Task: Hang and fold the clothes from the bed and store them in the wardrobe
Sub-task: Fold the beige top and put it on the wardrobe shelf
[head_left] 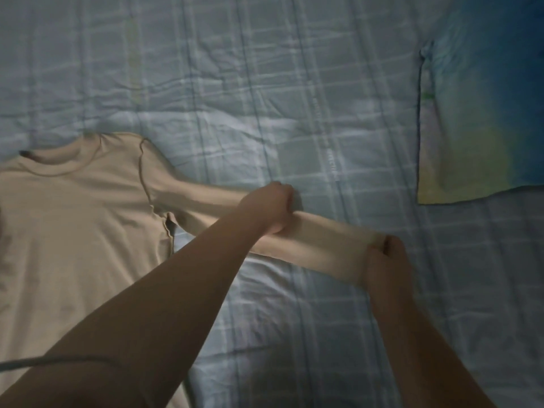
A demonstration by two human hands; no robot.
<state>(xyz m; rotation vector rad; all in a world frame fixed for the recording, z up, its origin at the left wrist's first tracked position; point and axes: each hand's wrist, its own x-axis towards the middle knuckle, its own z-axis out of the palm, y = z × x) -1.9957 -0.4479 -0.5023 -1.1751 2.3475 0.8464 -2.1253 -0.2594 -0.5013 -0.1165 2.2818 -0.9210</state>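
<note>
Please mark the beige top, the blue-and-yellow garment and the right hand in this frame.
beige top (76, 219): head view, on the chest panel.
blue-and-yellow garment (477, 122): head view, middle of the flat fabric.
right hand (385, 260): head view, back of the hand.

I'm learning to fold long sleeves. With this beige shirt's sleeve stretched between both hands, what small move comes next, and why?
Probably carry the cuff inward and lay the sleeve across the beige shirt. The shirt lies flat on the bed, its sleeve sticks out sideways, the left hand grips it mid-length and the right hand pinches the cuff.
</note>
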